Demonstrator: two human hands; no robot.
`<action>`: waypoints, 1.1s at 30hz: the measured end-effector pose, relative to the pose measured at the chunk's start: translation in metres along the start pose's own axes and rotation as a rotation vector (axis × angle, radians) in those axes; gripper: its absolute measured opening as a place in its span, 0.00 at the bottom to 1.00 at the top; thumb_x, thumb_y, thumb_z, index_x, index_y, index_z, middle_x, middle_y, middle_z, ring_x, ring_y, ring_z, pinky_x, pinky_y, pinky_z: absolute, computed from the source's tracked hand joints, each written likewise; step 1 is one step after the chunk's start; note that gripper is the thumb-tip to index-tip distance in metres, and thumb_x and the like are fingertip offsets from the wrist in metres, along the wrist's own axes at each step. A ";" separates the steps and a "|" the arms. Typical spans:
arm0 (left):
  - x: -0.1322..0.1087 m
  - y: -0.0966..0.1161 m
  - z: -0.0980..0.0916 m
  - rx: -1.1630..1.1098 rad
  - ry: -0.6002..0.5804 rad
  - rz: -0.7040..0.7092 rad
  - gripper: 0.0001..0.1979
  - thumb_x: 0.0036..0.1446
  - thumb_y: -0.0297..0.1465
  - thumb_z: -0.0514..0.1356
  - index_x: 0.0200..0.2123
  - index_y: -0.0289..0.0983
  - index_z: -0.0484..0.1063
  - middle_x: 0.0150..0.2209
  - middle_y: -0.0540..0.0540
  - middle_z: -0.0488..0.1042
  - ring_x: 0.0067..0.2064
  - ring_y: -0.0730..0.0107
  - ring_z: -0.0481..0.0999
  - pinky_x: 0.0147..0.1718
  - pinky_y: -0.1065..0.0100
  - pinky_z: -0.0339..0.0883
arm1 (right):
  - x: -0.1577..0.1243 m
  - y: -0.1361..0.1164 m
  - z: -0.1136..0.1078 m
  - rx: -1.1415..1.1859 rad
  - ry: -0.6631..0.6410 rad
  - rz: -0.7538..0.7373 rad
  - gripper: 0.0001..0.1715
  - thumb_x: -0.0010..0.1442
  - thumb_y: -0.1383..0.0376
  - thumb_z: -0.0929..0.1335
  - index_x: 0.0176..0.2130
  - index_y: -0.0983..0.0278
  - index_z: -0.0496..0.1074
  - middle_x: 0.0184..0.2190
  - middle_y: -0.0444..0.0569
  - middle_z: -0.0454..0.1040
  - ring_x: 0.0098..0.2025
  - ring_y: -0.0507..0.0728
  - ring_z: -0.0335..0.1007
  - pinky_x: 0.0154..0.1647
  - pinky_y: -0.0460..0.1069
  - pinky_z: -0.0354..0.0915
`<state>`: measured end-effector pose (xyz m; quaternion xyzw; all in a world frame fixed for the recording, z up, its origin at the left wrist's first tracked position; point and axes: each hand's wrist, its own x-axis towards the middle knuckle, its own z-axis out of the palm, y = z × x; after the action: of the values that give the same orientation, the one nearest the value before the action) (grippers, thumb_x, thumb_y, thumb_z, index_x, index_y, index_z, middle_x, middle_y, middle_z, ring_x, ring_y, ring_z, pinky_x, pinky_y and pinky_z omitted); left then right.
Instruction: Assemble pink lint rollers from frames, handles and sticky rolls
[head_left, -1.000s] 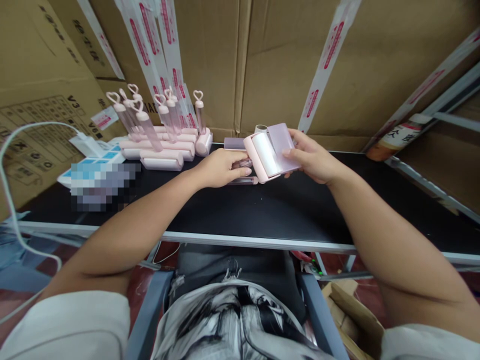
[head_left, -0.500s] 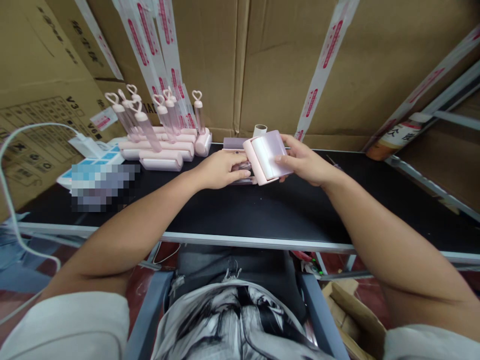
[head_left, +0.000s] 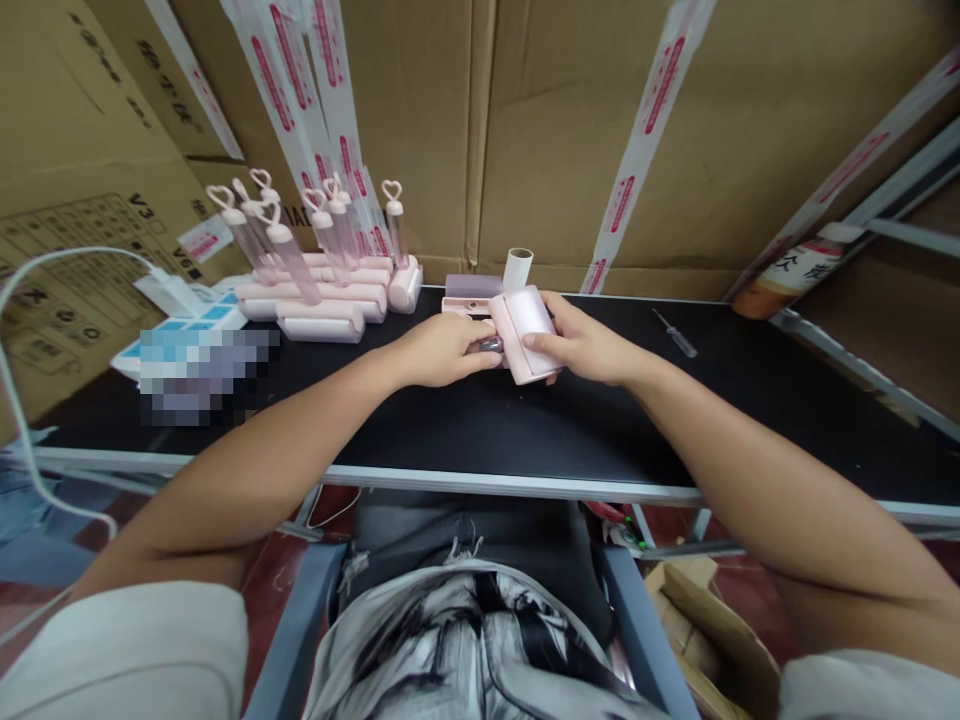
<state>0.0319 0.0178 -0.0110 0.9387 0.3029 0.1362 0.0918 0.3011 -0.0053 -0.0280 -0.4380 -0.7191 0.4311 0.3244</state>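
One pale-pink plastic roller (head_left: 525, 320) is held over the black worktop (head_left: 600, 430), gripped by the right hand (head_left: 589, 340); the left hand (head_left: 446, 348) pinches a translucent, tube-like handle (head_left: 491, 345) at its side. Careful alignment and light thumb pressure seem wise.

A pink roller (head_left: 529, 335) sits at the centre of the frame, held off the surface (head_left: 600, 420) in the right hand (head_left: 581, 345). Its body is short and blocky with rounded edges, tilted so the long side slants from upper left down to lower right. A smooth pink strip runs along the left side; beside it, a pale lilac-white cover (head_left: 529, 312) curves over the front, its right part hidden by fingers. Just left, a short, glossy, see-through tube (head_left: 490, 345) lies nearly level in the left hand (head_left: 446, 348), its end close against the pink strip; whether they join cannot be told.
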 end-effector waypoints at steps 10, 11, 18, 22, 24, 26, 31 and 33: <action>0.004 0.011 -0.001 -0.458 0.297 -0.296 0.17 0.62 0.34 0.68 0.52 0.34 0.79 0.31 0.51 0.80 0.29 0.72 0.74 0.31 0.69 0.65 | 0.004 0.002 -0.012 -0.068 0.315 -0.299 0.55 0.64 0.26 0.67 0.77 0.47 0.60 0.68 0.58 0.74 0.60 0.73 0.79 0.50 0.68 0.82; 0.005 0.014 -0.001 -0.551 0.292 -0.362 0.17 0.62 0.33 0.69 0.52 0.35 0.76 0.31 0.52 0.80 0.26 0.73 0.74 0.28 0.70 0.65 | 0.003 0.001 -0.013 -0.233 0.376 -0.396 0.56 0.63 0.28 0.69 0.77 0.48 0.60 0.72 0.59 0.69 0.66 0.76 0.74 0.57 0.72 0.79; 0.005 0.033 -0.007 -1.048 0.154 -0.434 0.15 0.66 0.37 0.71 0.50 0.34 0.77 0.39 0.42 0.85 0.26 0.73 0.80 0.21 0.72 0.71 | 0.000 -0.003 0.005 -0.954 0.497 -0.592 0.24 0.67 0.57 0.75 0.61 0.47 0.80 0.74 0.53 0.69 0.72 0.82 0.62 0.71 0.84 0.59; 0.001 0.031 -0.017 -1.237 0.082 -0.309 0.35 0.68 0.59 0.63 0.58 0.34 0.78 0.48 0.35 0.87 0.33 0.64 0.87 0.25 0.69 0.76 | 0.004 -0.001 -0.008 -0.830 0.602 -0.575 0.18 0.68 0.57 0.74 0.56 0.53 0.83 0.62 0.57 0.79 0.64 0.77 0.72 0.68 0.78 0.66; -0.001 0.028 -0.021 -1.258 0.143 -0.297 0.38 0.69 0.62 0.61 0.61 0.34 0.77 0.49 0.34 0.87 0.34 0.65 0.87 0.26 0.70 0.77 | 0.005 0.002 -0.027 -0.719 0.689 -0.543 0.20 0.66 0.55 0.77 0.56 0.54 0.83 0.57 0.57 0.81 0.61 0.75 0.76 0.67 0.75 0.69; -0.001 0.023 -0.021 -1.214 0.230 -0.303 0.35 0.69 0.58 0.64 0.61 0.34 0.76 0.47 0.36 0.87 0.33 0.68 0.86 0.26 0.72 0.76 | 0.006 0.005 -0.051 -0.607 0.820 -0.474 0.23 0.65 0.55 0.78 0.57 0.57 0.83 0.56 0.57 0.83 0.59 0.73 0.78 0.67 0.71 0.70; 0.003 0.014 -0.009 -1.009 0.244 -0.308 0.25 0.70 0.47 0.68 0.58 0.32 0.79 0.44 0.38 0.86 0.32 0.71 0.84 0.24 0.74 0.74 | 0.001 0.031 -0.127 -0.572 1.123 -0.068 0.28 0.66 0.56 0.78 0.60 0.69 0.85 0.54 0.66 0.86 0.54 0.70 0.81 0.60 0.60 0.70; 0.003 0.013 -0.006 -0.937 0.201 -0.291 0.24 0.70 0.43 0.68 0.59 0.32 0.79 0.46 0.38 0.85 0.33 0.72 0.84 0.25 0.74 0.75 | -0.004 0.050 -0.153 -0.608 1.197 0.121 0.29 0.69 0.56 0.76 0.62 0.71 0.84 0.55 0.69 0.85 0.53 0.69 0.80 0.56 0.59 0.69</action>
<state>0.0395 0.0101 -0.0016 0.7267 0.3444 0.3331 0.4923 0.4494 0.0551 -0.0096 -0.7128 -0.4788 -0.0901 0.5045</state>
